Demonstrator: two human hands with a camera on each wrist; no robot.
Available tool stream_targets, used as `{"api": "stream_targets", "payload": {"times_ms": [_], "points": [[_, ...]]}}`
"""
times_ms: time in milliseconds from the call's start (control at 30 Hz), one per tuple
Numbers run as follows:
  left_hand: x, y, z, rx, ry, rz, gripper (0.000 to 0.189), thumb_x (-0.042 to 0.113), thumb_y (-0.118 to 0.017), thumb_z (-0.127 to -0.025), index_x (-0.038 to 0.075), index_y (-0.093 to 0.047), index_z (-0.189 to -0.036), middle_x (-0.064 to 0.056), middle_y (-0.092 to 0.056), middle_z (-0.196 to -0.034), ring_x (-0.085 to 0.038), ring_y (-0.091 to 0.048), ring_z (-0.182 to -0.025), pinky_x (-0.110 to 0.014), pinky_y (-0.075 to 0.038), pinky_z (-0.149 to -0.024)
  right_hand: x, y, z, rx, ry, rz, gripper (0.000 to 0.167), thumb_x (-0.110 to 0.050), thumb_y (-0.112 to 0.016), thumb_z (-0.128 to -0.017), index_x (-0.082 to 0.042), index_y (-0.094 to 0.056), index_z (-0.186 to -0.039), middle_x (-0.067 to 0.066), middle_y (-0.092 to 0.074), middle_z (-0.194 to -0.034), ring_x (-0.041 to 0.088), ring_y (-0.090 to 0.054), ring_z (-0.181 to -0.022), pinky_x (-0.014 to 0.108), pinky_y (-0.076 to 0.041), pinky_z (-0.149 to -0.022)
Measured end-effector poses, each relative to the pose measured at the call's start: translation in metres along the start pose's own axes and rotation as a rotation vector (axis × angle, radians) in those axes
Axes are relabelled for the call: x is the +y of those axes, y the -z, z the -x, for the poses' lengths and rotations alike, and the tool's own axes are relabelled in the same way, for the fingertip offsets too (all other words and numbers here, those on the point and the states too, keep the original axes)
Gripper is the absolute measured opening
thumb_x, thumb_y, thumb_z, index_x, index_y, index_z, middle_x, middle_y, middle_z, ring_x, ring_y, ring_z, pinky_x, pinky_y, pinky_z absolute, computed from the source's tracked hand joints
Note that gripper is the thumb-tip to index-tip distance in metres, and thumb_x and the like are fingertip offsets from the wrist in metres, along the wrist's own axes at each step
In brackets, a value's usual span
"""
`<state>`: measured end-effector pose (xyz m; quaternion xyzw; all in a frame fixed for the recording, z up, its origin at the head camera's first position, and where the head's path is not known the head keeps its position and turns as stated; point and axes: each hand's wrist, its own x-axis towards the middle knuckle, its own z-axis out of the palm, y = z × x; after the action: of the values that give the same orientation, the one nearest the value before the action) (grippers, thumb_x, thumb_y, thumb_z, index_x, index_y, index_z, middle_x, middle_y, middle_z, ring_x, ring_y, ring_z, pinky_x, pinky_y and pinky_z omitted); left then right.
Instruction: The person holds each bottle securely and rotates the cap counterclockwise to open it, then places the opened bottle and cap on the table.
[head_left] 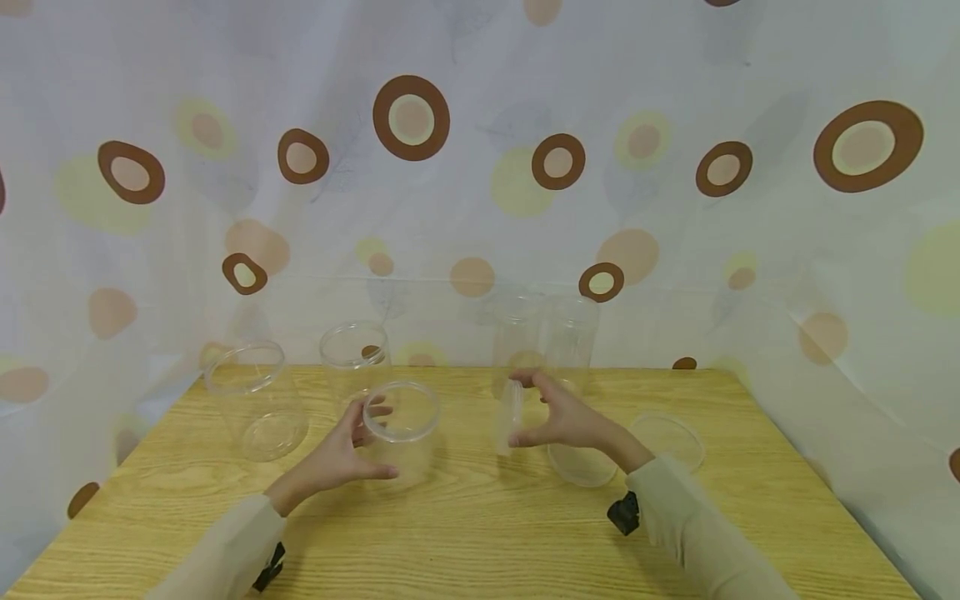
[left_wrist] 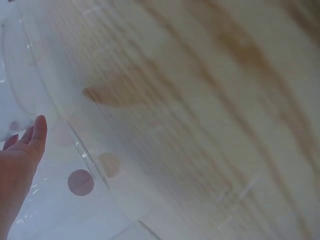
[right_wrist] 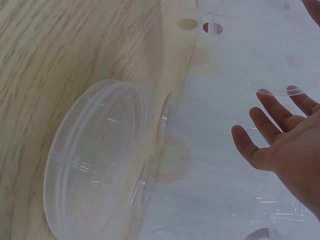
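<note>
In the head view, my left hand [head_left: 333,458] grips a clear plastic jar [head_left: 416,454] from its left side, the fingers behind it and the thumb in front. The jar is upright, its round mouth uncovered. To the right, my right hand [head_left: 573,421] holds a clear round lid [head_left: 513,417] on edge, pinched between thumb above-and-below spread fingers. The right wrist view shows the fingertips [right_wrist: 265,95] at the rim of that lid. A second lid [head_left: 585,477] lies on the table below my right wrist, and a third lid [head_left: 693,442] is partly hidden behind the right sleeve.
Two more uncovered clear jars stand at the left: one jar [head_left: 270,433] near the table's left edge, another jar [head_left: 352,364] farther back. Two tall clear containers, one [head_left: 516,333] beside the other [head_left: 573,337], stand at the back of the wooden table [head_left: 450,542], before a patterned curtain [head_left: 465,225].
</note>
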<state>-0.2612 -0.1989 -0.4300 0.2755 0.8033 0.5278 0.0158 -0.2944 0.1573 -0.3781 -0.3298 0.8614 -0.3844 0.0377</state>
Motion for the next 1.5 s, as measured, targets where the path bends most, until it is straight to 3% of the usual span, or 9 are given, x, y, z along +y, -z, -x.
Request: {"api": "stream_targets", "payload": {"times_ms": [200, 667, 1100, 1233, 1500], "points": [[-0.001, 0.003, 0.000, -0.021, 0.022, -0.020, 0.094, 0.017, -0.080, -0.069, 0.016, -0.018, -0.139, -0.028, -0.030, -0.140, -0.049, -0.037, -0.124, -0.062, -0.030, -0.099, 0.002, -0.003, 0.000, -0.069, -0.004, 0.043, 0.086, -0.040, -0.078, -0.069, -0.017, -0.033, -0.138, 0.007, -0.034, -0.141, 0.030, -0.032, -0.130, 0.055, -0.030, -0.101], [-0.004, 0.009, 0.001, -0.057, 0.061, -0.057, 0.097, 0.019, -0.081, -0.069, 0.012, -0.015, -0.140, -0.027, -0.030, -0.140, -0.048, -0.035, -0.126, -0.060, -0.029, -0.100, 0.003, -0.012, -0.005, -0.191, 0.018, 0.198, 0.086, -0.045, -0.075, -0.071, -0.019, -0.032, -0.141, 0.015, -0.028, -0.143, 0.040, -0.025, -0.131, 0.063, -0.029, -0.096], [-0.006, 0.020, 0.003, -0.065, 0.060, -0.188, 0.097, 0.024, -0.081, -0.068, 0.014, -0.020, -0.142, -0.026, -0.036, -0.138, -0.048, -0.043, -0.118, -0.059, -0.037, -0.093, 0.003, -0.023, -0.010, -0.245, 0.015, 0.242, 0.082, -0.044, -0.074, -0.073, -0.019, -0.034, -0.140, 0.012, -0.033, -0.134, 0.034, -0.030, -0.125, 0.064, -0.025, -0.096], [-0.007, 0.021, 0.003, -0.070, 0.069, -0.184, 0.099, 0.023, -0.082, -0.067, 0.010, -0.019, -0.143, -0.028, -0.037, -0.137, -0.048, -0.044, -0.117, -0.059, -0.037, -0.093, 0.005, -0.027, -0.013, -0.269, 0.018, 0.255, 0.082, -0.042, -0.075, -0.072, -0.016, -0.036, -0.139, 0.013, -0.035, -0.130, 0.033, -0.031, -0.120, 0.062, -0.027, -0.094], [-0.009, 0.022, 0.006, -0.081, 0.101, -0.153, 0.099, 0.021, -0.083, -0.065, 0.008, -0.021, -0.142, -0.025, -0.039, -0.137, -0.046, -0.042, -0.120, -0.061, -0.034, -0.095, 0.008, -0.038, -0.014, -0.292, 0.018, 0.385, 0.083, -0.048, -0.076, -0.068, -0.015, -0.041, -0.136, 0.013, -0.038, -0.127, 0.032, -0.032, -0.117, 0.056, -0.034, -0.087]]}}
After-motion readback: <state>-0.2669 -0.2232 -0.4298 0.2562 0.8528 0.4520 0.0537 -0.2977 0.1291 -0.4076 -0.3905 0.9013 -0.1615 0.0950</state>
